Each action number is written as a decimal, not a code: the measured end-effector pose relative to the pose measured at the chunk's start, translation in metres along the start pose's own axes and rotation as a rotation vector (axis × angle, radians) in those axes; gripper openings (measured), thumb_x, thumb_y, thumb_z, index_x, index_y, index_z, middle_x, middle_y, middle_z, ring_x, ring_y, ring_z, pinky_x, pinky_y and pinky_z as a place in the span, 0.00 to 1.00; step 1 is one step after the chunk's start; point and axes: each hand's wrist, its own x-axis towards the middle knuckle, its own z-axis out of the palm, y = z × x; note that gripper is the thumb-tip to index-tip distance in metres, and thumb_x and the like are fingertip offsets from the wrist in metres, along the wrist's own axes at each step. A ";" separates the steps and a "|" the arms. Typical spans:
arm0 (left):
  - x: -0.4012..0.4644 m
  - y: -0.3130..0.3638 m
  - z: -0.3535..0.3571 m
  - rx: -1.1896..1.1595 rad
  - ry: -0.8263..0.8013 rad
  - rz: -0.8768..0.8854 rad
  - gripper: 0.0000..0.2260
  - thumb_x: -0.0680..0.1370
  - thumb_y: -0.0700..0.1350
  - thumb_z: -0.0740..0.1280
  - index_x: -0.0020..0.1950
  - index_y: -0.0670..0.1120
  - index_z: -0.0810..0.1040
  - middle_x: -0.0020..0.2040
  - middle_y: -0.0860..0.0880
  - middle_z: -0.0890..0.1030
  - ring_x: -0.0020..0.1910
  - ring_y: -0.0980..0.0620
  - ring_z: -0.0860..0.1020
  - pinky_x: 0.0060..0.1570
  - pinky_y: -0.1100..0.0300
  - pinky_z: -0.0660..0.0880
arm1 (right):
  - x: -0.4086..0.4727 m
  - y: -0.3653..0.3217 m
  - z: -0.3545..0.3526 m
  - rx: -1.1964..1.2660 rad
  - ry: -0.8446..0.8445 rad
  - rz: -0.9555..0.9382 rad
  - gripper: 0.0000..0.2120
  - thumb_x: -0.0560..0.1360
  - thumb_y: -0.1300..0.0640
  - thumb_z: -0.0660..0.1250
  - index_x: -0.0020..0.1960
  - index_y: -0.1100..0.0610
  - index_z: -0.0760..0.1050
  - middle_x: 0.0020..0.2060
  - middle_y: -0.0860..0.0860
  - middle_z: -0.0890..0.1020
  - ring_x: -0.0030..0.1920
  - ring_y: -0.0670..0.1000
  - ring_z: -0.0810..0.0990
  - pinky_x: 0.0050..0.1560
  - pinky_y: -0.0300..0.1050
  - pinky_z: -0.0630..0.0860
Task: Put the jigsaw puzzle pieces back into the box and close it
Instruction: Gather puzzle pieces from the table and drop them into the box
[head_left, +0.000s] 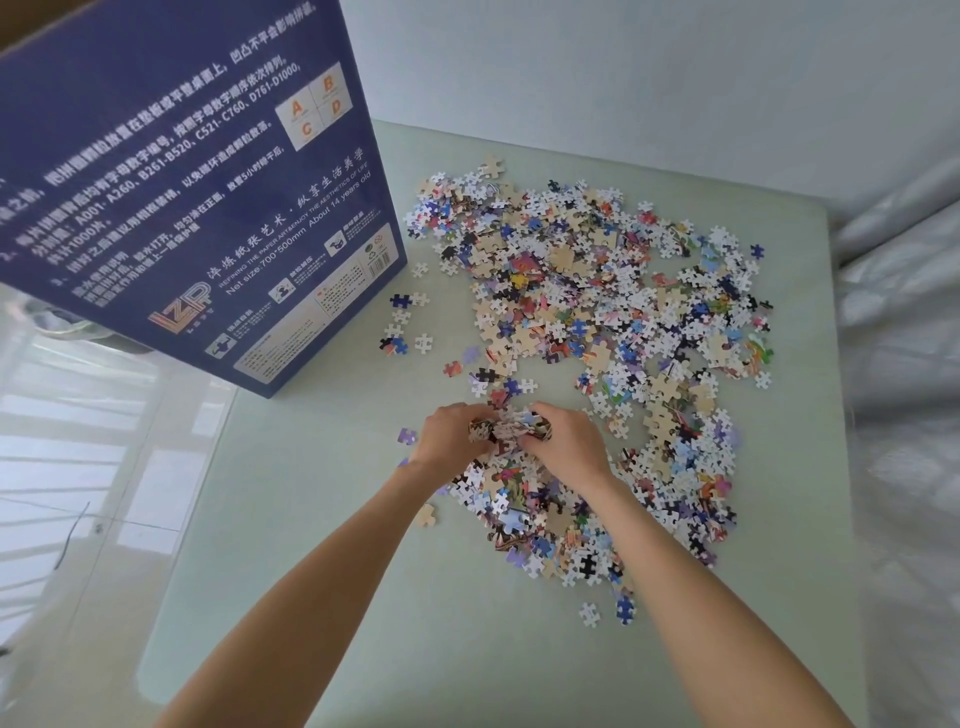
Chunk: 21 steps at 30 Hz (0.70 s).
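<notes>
A wide scatter of small jigsaw pieces (597, 312) covers the right half of a pale green table (332, 519). A tall dark blue puzzle box (182, 197) with white print stands at the table's left rear; its opening is out of sight. My left hand (449, 434) and my right hand (566, 441) are cupped together over the near part of the pile. Between them they hold a bunch of pieces (511, 423), fingers curled round it.
Single stray pieces (423, 343) lie between the box and the main pile. A white wall runs behind the table. Clear plastic sheeting (904, 364) hangs along the right edge. Left of the table, a glossy floor (78, 467) reflects window light.
</notes>
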 end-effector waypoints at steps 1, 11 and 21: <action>-0.001 -0.001 -0.002 -0.015 0.009 -0.001 0.16 0.73 0.45 0.72 0.60 0.52 0.77 0.59 0.51 0.79 0.56 0.51 0.76 0.54 0.63 0.68 | -0.001 0.001 -0.001 0.013 0.005 0.007 0.23 0.74 0.48 0.68 0.66 0.54 0.71 0.44 0.55 0.84 0.28 0.47 0.76 0.41 0.46 0.78; -0.035 -0.002 -0.044 -0.074 0.195 0.067 0.13 0.72 0.44 0.73 0.55 0.53 0.81 0.51 0.50 0.82 0.44 0.55 0.77 0.45 0.63 0.71 | -0.021 -0.008 -0.026 0.052 0.014 0.020 0.25 0.73 0.47 0.69 0.66 0.55 0.72 0.51 0.53 0.83 0.28 0.47 0.76 0.37 0.37 0.74; -0.119 0.065 -0.220 -0.075 0.803 0.448 0.12 0.72 0.41 0.72 0.55 0.50 0.82 0.48 0.55 0.80 0.41 0.57 0.80 0.43 0.69 0.77 | -0.037 -0.104 -0.118 0.326 0.145 -0.277 0.21 0.70 0.54 0.72 0.61 0.60 0.76 0.48 0.50 0.81 0.41 0.47 0.79 0.40 0.22 0.69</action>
